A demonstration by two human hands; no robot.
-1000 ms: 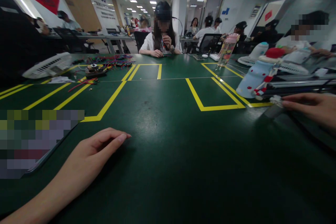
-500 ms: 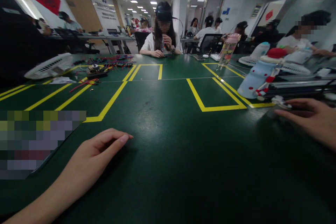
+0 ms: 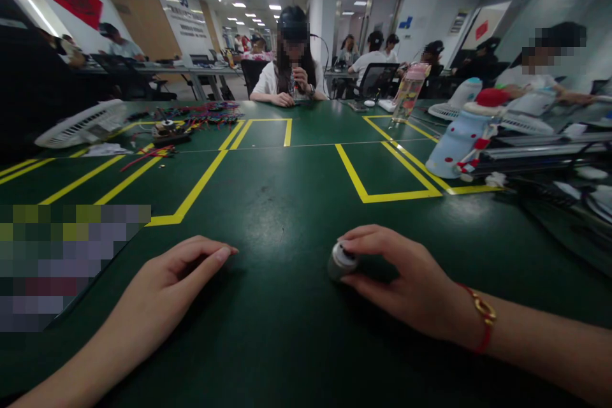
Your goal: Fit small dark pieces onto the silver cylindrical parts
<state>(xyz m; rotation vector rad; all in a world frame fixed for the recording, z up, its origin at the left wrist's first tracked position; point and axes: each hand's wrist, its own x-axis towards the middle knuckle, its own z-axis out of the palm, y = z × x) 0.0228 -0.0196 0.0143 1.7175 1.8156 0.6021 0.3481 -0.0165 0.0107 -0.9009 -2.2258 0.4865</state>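
My right hand [image 3: 406, 280] is closed around a small silver-grey cylinder [image 3: 342, 261], thumb on the near side and fingers at its top. The cylinder stands roughly upright at the tabletop, right of centre; dark spots show on its lighter top. A red cord bracelet with a gold piece circles that wrist. On the left, my left hand [image 3: 179, 274] rests on the green table [image 3: 287, 344], thumb and forefinger together. Nothing shows at its fingertips; its other fingers are hidden underneath. A gap of bare table separates the two hands.
At left lies a blurred-out flat panel [image 3: 71, 261]. Wires [image 3: 205, 116] and a white fan [image 3: 83, 124] are farther back. A pale blue bottle [image 3: 449, 143], metal rails [image 3: 540, 150] and a crumpled white piece [image 3: 496, 179] are at right. A person [image 3: 291, 70] sits opposite.
My right hand has come from the far right toward the middle, with the cylinder now clearly visible in it. The crumpled white piece stays by the rails. My left hand is nearly unmoved.
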